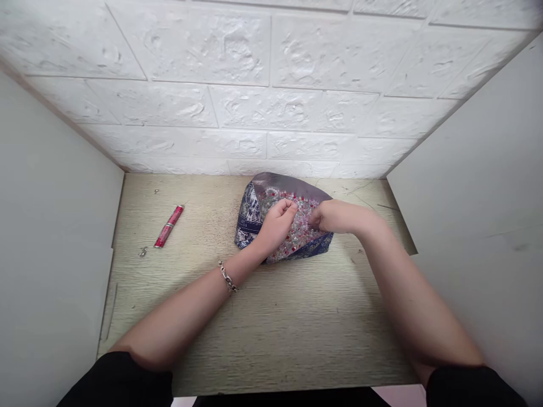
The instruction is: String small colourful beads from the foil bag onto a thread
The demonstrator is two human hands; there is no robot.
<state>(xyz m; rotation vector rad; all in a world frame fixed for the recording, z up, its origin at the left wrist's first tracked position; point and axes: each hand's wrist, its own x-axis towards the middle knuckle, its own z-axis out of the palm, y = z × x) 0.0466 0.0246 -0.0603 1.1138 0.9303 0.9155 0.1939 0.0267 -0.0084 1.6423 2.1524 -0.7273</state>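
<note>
Clearly, the main risk here is a spill: the patterned pouch [249,206] lies open in the middle of the surface [271,328], near the wall [237,102], and is loaded with loose beads [297,237]. Its front edge looks low, so a forearm pressing on it, or a tug at the side, could tip beads out and send them rolling. The contents are mostly clear and pale pink, with some red among them; the pouch's outside is dark blue and white, with a greyish inner panel at the back.

The left hand [276,225] is over the beads, thumb and fingertips together; anything very fine in that pinch is too small to make out. The right hand [338,216] reaches in from the other side, fingers bent down to the beads, and I cannot tell whether they are closed on one. Small beads could slip from either pinch, and the chain bracelet [227,277] on the left wrist might snag the pouch's edge
</note>
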